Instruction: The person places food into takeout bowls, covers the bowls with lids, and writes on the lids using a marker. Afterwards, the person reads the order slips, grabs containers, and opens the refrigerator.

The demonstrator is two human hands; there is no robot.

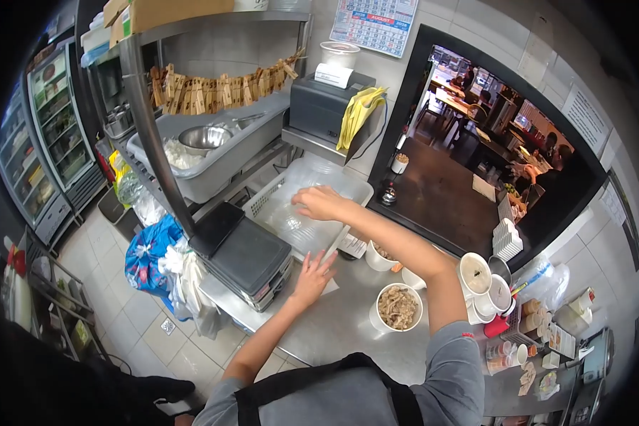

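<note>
My right hand (321,204) reaches into a white plastic basket (358,193). Its fingers are bent down and close together over clear plastic lids (291,221); whether a lid is between them cannot be made out. My left hand (312,277) is at the basket's near edge, fingers spread, holding nothing. On the steel counter (334,326), between my arms, stands a white paper bowl (396,308) filled with brownish food. Behind it, partly covered by my right forearm, is another white bowl (381,257).
Black stacked containers (245,252) stand left of the basket. Overhead, a steel shelf post (153,135) rises beside a grey tub (192,174). White cups (476,275) crowd the right side. A pass-through window (440,184) opens beyond the counter. Plastic bags (153,255) hang at left.
</note>
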